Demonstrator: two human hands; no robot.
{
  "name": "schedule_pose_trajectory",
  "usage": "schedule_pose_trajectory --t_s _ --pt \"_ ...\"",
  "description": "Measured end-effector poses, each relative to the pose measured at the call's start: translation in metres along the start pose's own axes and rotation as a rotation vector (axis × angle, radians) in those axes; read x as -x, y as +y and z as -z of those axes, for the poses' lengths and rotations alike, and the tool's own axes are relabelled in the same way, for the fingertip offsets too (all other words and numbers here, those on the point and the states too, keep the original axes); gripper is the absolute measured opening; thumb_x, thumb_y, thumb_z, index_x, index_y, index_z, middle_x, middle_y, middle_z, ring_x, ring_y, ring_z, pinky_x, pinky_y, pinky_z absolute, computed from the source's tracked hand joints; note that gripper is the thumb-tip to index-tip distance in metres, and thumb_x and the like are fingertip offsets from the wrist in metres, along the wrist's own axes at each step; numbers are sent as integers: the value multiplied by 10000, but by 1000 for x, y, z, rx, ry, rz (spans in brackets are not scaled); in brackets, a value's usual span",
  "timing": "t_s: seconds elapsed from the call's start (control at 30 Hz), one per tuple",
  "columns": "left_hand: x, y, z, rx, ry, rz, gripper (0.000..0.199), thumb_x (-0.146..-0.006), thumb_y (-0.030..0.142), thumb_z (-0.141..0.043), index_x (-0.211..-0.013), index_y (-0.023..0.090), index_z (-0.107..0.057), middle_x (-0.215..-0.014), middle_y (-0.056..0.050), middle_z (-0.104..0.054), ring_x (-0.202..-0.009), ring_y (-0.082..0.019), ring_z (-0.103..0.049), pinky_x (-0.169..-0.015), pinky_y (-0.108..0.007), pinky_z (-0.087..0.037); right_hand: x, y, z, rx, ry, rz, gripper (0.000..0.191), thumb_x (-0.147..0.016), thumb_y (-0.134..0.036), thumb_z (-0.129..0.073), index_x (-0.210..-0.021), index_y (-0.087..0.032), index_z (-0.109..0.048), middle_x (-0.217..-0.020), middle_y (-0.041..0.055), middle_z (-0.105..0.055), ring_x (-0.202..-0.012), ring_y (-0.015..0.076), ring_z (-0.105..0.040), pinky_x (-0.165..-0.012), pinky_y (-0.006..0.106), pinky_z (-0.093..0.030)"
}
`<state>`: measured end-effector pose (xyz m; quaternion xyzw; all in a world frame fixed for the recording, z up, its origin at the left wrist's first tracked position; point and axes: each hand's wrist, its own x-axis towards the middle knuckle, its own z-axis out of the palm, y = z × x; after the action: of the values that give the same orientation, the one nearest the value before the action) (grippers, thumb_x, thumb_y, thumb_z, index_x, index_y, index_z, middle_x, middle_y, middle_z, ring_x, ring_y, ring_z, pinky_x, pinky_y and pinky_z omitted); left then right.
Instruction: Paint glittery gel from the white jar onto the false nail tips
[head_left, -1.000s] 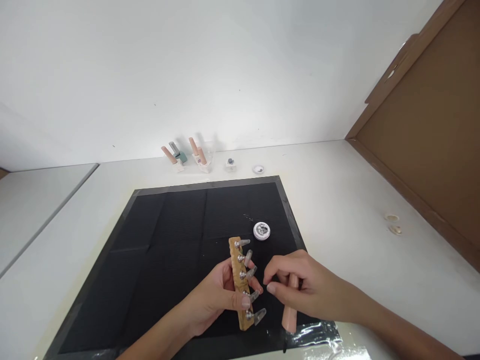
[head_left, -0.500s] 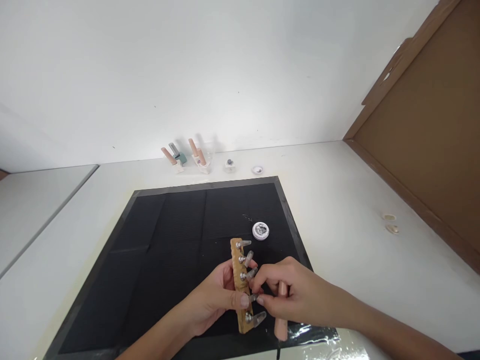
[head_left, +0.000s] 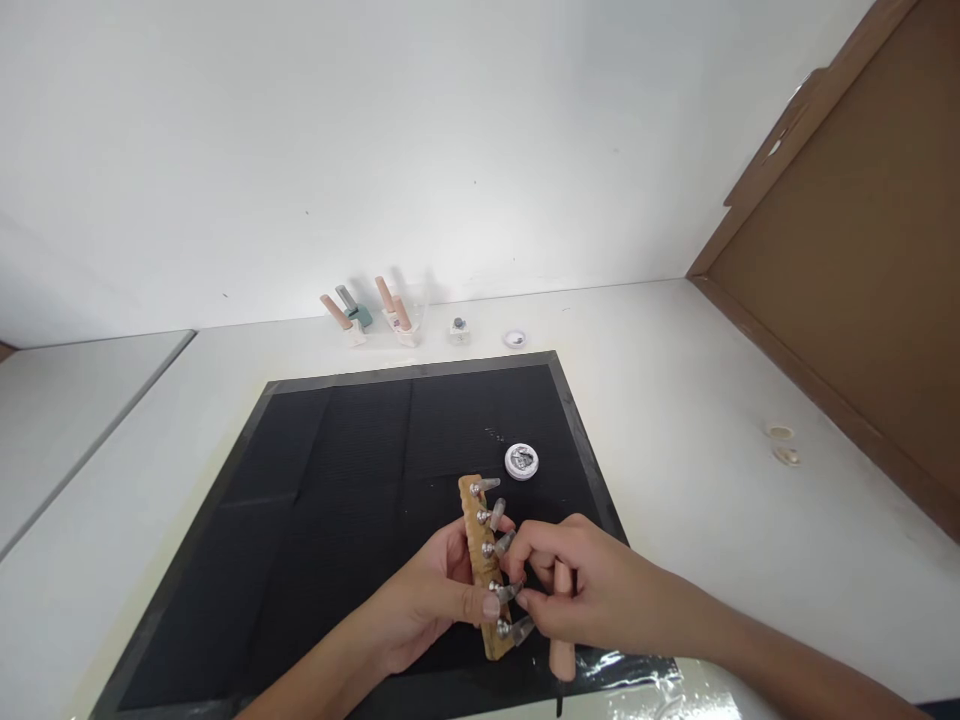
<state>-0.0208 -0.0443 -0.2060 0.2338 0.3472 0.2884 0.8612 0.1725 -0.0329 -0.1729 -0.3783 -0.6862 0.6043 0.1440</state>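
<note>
My left hand (head_left: 435,590) grips a wavy-edged, wood-coloured nail tip holder (head_left: 495,645), its thumb lying on the near part. Along the holder, several clear false nail tips (head_left: 523,629) stick out to the right on silvery ball-shaped mounts. My right hand (head_left: 581,580) has its thumb and index finger at the second-nearest nail tip (head_left: 510,592). Tucked in the same hand is a nail polish brush (head_left: 562,655) with a peach-pink handle, its dark bristle end pointing down toward me. Beyond the holder lies a small round pot (head_left: 521,461) of silvery material.
Underneath is a black mat (head_left: 337,480) with taped edges on a white table. Nail polish bottles (head_left: 401,325), a small clear jar (head_left: 460,331) and a round lid (head_left: 515,340) stand along the wall. Two small oval pieces (head_left: 785,456) lie right, near a cardboard panel (head_left: 847,260).
The holder's near end has shifted slightly right and turned a little in my left hand. More of the second-nearest nail tip shows between my hands. The brush stays in my right hand.
</note>
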Motion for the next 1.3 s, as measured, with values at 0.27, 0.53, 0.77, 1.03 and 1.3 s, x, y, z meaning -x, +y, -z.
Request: schedule_pose_trajectory --t_s 0.27,0.53,0.77,1.03,1.3 --pt "1 -1 1 -8 32 6 625 -495 140 -857 -1036 188 -548 -861 -6 -659 -753 -138 -616 -680 -266 -482 1 2 1 -58 4 14 147 -764 -61 -493 -826 -178 -556 -401 -116 -474 -363 47 -373 -409 136 -277" --pt "1 -1 1 -16 48 12 637 -480 155 -868 -1035 181 -554 -826 4 -650 -736 -125 -588 -658 -249 -456 0 2 3 -77 84 -20 86 -775 -106 -545 -804 -179 -580 -484 -93 -490 -446 58 -397 -463 160 -310" --pt "1 -1 2 -40 38 13 625 -511 199 -866 -1049 179 -548 -845 1 -630 -732 -111 -567 -624 -227 -434 -3 4 3 -172 74 -79 33 -780 -176 -582 -758 -165 -560 -519 -86 -423 -471 60 -354 -465 182 -286" --pt "1 -2 3 -47 49 27 644 -515 200 -869 -1074 185 -549 -787 17 -614 -718 -106 -561 -658 -240 -436 -5 7 5 -256 29 -95 59 -780 -183 -589 -749 -167 -542 -543 -84 -403 -498 63 -327 -476 190 -269" --pt "0 1 0 -59 42 30 613 -509 236 -874 -1036 186 -565 -831 8 -616 -767 -121 -571 -686 -253 -428 -4 7 4 -261 24 -88 39 -780 -184 -588 -761 -162 -562 -546 -85 -391 -497 63 -325 -485 193 -276"
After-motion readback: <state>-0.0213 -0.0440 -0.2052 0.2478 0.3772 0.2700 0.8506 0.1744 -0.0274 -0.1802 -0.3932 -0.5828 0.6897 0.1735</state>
